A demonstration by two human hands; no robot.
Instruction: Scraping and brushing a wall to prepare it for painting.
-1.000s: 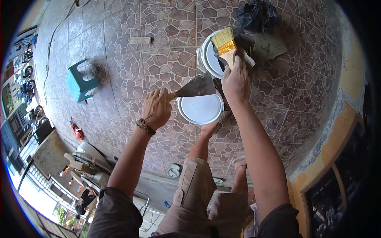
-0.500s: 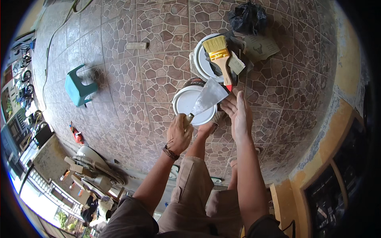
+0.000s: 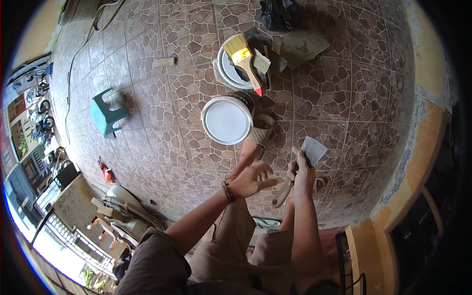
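My right hand (image 3: 305,177) is closed round a putty knife (image 3: 313,151). Its wide grey blade sticks out past my fingers, and the end of its handle shows on the other side of the hand. My left hand (image 3: 253,181) is empty, fingers apart, to the left of the knife handle and touching nothing. Beyond it stands a bucket with a white lid (image 3: 226,121). Behind that, a wide paintbrush (image 3: 243,58) with a wooden, red-tipped handle lies across a second white-lidded bucket (image 3: 227,77), along with dark sheets and a small pale piece.
A black plastic bag (image 3: 279,14) and a flattened brown sheet (image 3: 306,46) lie at the back. On the left stand a green stool (image 3: 107,114) and a red item (image 3: 105,170); a small block (image 3: 164,62) is on the tiles. The yellow wall (image 3: 393,187) bounds the right.
The putty knife has passed from my left hand to my right hand and come nearer my body. My left hand has let go and opened. The view has shifted, moving the buckets leftward.
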